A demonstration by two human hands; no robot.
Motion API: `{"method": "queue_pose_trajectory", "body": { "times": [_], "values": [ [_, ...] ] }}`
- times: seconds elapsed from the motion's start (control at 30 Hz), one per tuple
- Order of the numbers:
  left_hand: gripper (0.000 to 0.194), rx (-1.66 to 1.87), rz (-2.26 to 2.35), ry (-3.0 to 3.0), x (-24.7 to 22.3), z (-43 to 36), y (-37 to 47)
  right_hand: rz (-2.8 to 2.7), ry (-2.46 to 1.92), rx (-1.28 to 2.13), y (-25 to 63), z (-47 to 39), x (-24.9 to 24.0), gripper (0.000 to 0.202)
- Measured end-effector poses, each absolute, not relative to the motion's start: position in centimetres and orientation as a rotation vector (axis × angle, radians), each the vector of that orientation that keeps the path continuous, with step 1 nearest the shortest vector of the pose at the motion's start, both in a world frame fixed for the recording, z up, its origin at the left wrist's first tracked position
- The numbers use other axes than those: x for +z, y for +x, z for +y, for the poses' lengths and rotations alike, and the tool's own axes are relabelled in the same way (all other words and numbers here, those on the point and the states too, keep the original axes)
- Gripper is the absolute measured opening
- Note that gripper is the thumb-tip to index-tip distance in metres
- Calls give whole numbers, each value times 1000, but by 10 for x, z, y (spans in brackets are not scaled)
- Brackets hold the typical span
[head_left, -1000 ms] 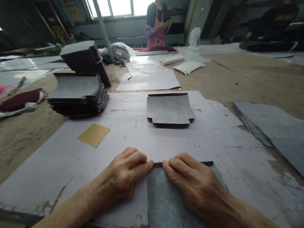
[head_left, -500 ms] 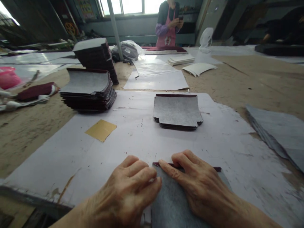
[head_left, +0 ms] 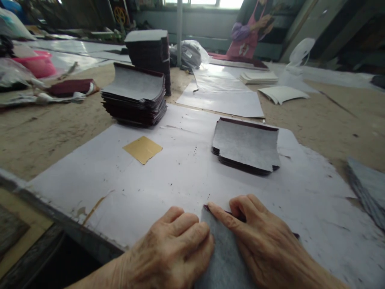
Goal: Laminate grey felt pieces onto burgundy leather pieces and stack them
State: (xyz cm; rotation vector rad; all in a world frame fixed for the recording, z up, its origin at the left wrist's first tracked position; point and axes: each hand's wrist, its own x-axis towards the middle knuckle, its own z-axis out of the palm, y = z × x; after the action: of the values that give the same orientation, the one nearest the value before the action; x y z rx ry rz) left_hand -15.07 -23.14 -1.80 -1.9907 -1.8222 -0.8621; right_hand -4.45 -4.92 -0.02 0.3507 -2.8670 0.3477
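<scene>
A maroon sheet with grey backing [head_left: 224, 253] lies before me, grey side up, its far edge folded over as a narrow dark strip. Along its left edge, my left hand [head_left: 183, 245] is closed, fingers curled and pressed together at the border; the fingertips are partly hidden. My right hand [head_left: 255, 233] rests over the far edge. Its index finger presses on the far left corner, while the other fingers curl over the strip. Beyond the hands sits a low stack of similar notched grey-backed pieces [head_left: 246, 140] with a folded maroon far edge.
White paper [head_left: 168, 180] covers the work surface, with a gold square [head_left: 143, 149] on it. Further left rise two taller stacks, one curved [head_left: 136, 86] and one upright [head_left: 147, 40]. Grey sheets [head_left: 368, 184] lie at right. A person in a pink apron [head_left: 245, 42] stands across the table.
The view has swung left, so the table things appear further right. The sheet's left edge is now more covered by my left hand; my right index finger stays at the corner.
</scene>
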Motion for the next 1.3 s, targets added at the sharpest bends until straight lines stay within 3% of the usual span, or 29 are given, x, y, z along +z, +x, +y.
{"method": "queue_pose_trajectory", "body": {
  "times": [0.43,0.97,1.1,1.3],
  "values": [
    [26,-815,-1870,-1976,-24,-231,-149,-2929,413,215,-46,-49,1,49],
    [28,-773,-1887,-1906,-25,-234,-148,-2879,340,280,-43,-50,-7,51],
    [27,-785,-1885,-1903,-20,-235,-147,-2813,270,426,-41,-50,-11,51],
    [28,-791,-2086,-1976,-4,-239,-146,-2626,100,482,-38,-47,-8,21]
  ]
}}
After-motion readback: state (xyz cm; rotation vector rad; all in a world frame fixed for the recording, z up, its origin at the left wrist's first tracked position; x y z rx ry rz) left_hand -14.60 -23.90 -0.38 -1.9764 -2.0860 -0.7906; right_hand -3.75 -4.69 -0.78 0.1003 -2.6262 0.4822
